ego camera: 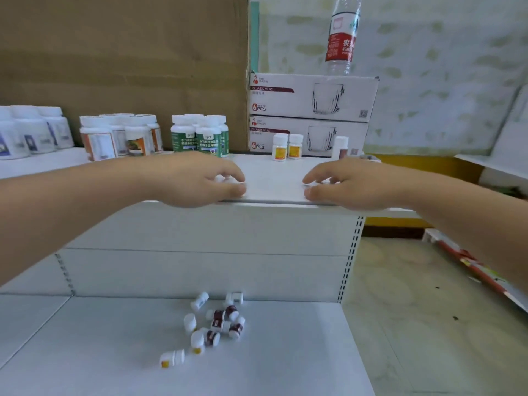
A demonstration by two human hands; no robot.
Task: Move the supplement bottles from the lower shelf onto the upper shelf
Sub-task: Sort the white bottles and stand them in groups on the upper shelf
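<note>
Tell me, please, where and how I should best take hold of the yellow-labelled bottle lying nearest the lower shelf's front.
Pinch the yellow-labelled bottle across its round middle, coming from above: it lies on its side, apart from the heap, so both long flanks are free.

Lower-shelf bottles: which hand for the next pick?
Left, likely. The left hand is almost directly above the bottles lying on the lower shelf; the right hand is off to their side. Both are at the upper shelf edge. Whether the left grip is empty is unclear.
</note>
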